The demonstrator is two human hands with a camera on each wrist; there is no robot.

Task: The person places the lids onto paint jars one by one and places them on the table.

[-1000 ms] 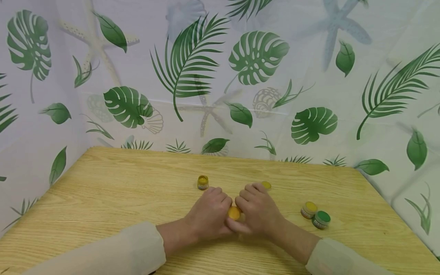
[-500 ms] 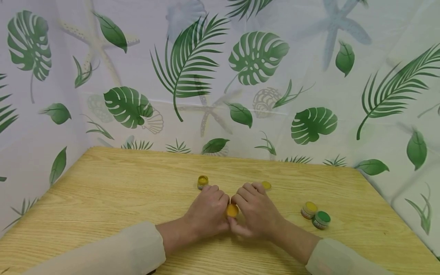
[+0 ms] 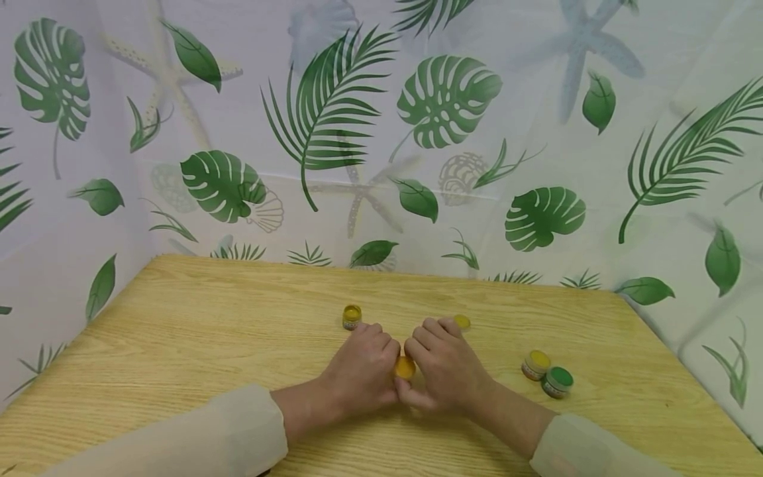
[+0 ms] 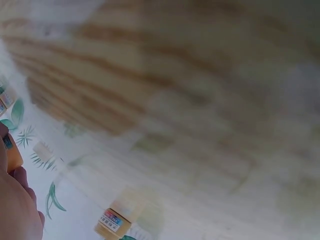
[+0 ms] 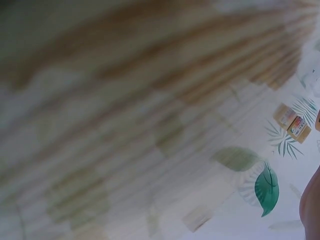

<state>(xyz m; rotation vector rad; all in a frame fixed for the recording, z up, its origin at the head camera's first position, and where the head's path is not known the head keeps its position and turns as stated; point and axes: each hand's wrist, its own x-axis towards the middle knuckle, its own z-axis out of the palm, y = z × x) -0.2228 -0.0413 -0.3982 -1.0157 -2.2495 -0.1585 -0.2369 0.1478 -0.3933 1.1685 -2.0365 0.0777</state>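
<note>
Between my two hands, near the middle of the table in the head view, is a small paint jar [image 3: 405, 367] with an orange top facing up. My left hand [image 3: 360, 368] grips it from the left with curled fingers. From the other side my right hand [image 3: 444, 364] pinches it, thumb at the near side. Most of the jar's body is hidden by the fingers. In the left wrist view, part of the left hand [image 4: 20, 205] shows at the edge, with the orange jar [image 4: 14, 155] in it. Only a sliver of the right hand [image 5: 312, 205] appears in the right wrist view.
Behind the left hand stands an uncapped jar [image 3: 352, 317] of dark yellow paint. A yellow lid [image 3: 461, 321] lies beyond the right hand. Right of it, a yellow-topped jar [image 3: 536, 363] and a green-topped jar [image 3: 558, 381] stand side by side on the wooden table [image 3: 208, 318].
Both hands stay on the orange-topped jar. They shift it slightly left and away, then a little back, with small finger movements. The other jars and the lid keep their places.
</note>
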